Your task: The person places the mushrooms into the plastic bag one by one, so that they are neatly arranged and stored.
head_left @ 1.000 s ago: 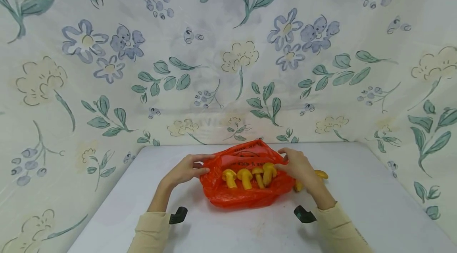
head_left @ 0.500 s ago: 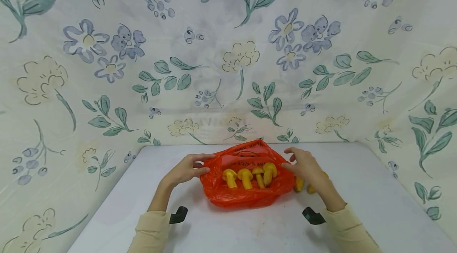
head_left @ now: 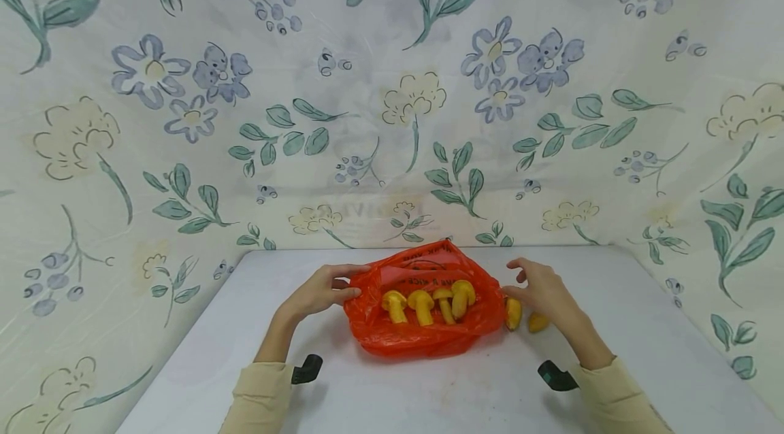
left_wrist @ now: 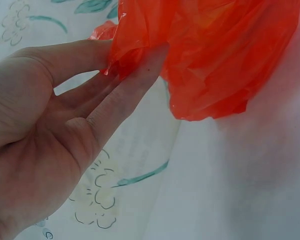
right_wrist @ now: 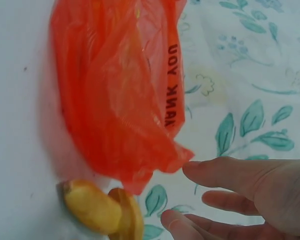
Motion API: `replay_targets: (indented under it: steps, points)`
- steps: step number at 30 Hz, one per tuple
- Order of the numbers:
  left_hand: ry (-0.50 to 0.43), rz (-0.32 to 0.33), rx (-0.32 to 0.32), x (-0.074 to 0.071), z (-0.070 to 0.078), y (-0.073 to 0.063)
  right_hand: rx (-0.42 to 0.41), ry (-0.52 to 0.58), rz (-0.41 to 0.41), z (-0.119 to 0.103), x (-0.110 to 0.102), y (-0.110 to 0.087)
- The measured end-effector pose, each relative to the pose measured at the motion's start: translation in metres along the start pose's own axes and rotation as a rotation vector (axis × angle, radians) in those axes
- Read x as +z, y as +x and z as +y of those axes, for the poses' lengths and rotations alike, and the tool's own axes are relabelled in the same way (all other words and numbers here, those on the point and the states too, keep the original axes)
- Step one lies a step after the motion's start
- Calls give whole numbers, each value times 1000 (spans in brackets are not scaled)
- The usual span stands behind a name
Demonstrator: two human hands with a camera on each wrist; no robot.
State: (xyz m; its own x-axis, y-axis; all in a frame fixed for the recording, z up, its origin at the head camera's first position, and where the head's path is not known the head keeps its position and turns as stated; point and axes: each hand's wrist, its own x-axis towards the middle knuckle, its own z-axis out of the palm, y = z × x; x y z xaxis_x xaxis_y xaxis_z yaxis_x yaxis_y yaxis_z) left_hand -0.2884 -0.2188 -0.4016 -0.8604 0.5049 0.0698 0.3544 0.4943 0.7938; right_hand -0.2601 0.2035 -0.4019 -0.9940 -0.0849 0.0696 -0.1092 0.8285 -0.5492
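Observation:
A red plastic bag [head_left: 422, 345] lies on the white table, its mouth facing the near side. Several yellow mushrooms [head_left: 422, 305] rest in a row inside it. My left hand [head_left: 317, 291] pinches the bag's left edge; in the left wrist view, thumb and fingers have the thin red film between them. Just off the bag's right side is my right hand [head_left: 542, 291], holding nothing, its fingers relaxed and apart. In the right wrist view, the thumb tip of the right hand [right_wrist: 240, 200] is close to a corner of the bag [right_wrist: 110, 100]; whether they touch I cannot tell.
Right of the bag, near the right hand, lie a loose yellow mushroom [head_left: 513, 313] and another one [head_left: 537, 322] partly hidden by that hand. A flower-printed sheet [head_left: 392, 148] hangs behind the white table [head_left: 392, 400]. Dark wrist-worn pieces show below both hands.
My right hand has let go of the bag's right edge and moved right, uncovering part of the loose mushrooms. The left hand stays at the bag's left edge, and the bag has barely moved.

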Motion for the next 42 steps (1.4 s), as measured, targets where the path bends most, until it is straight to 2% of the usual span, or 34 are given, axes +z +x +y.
replay_targets:
  steps: [11,26,35,42]
  points:
    - [-5,6,-25,2,2,0,54,-45,-13,16,-9,-3]
    - [-14,-2,-23,2,2,1,63,-90,-64,29,-16,-2]
    - [-5,-3,-22,2,3,3,78,-93,-93,36,-21,-3]
    - [-10,0,-28,3,3,2,121,-62,-139,41,-24,-3]
